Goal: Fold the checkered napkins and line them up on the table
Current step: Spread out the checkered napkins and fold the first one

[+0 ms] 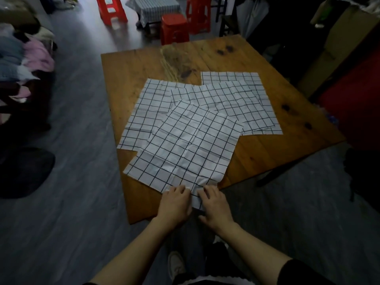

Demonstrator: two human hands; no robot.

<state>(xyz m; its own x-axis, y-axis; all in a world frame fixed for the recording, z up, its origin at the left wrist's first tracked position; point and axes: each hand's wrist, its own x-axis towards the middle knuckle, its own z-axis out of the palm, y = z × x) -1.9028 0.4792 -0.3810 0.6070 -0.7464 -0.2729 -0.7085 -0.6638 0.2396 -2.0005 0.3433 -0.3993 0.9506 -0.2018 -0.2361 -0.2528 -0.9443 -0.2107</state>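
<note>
4 white black-grid checkered napkins (186,145) lie unfolded, overlapping on the table (267,145) — nearest overhangs the edge.

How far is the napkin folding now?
Done: nothing; no napkin is folded or lined up. In hand: left hand and right hand grip the near corner of the top checkered napkin. Left: it and the other napkins, lying overlapped on the wooden table.

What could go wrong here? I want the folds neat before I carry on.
1. The nearest checkered napkin overlaps two others; lifting it may drag them askew.
2. Both hands grip one corner, which overhangs the table edge, so the fold may start crooked.
</note>
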